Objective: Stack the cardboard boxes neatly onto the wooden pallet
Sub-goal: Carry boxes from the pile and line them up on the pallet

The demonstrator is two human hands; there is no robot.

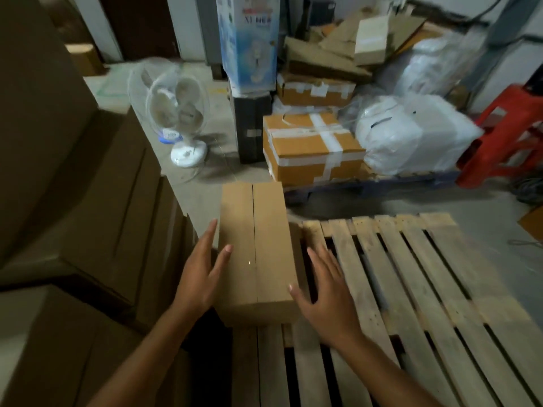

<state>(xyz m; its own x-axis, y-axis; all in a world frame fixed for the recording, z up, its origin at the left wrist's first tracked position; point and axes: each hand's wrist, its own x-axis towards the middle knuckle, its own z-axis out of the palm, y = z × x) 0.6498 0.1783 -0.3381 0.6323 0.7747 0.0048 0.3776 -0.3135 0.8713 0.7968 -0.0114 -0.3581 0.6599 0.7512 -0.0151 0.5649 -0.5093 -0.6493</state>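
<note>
While the one cardboard box [255,251] sits on the left edge of the wooden pallet [411,289], centre of the frame, its long axis runs away from the person, straight between both grips. The left grip [202,271], fingers straight and released, lies against the box's left side. The right grip [326,295], also released, sits just beside its right side, about equally near. The count is one box, one pallet and two grips. The brown cartons [117,201] at the left of the frame are too stacked to count.
</note>
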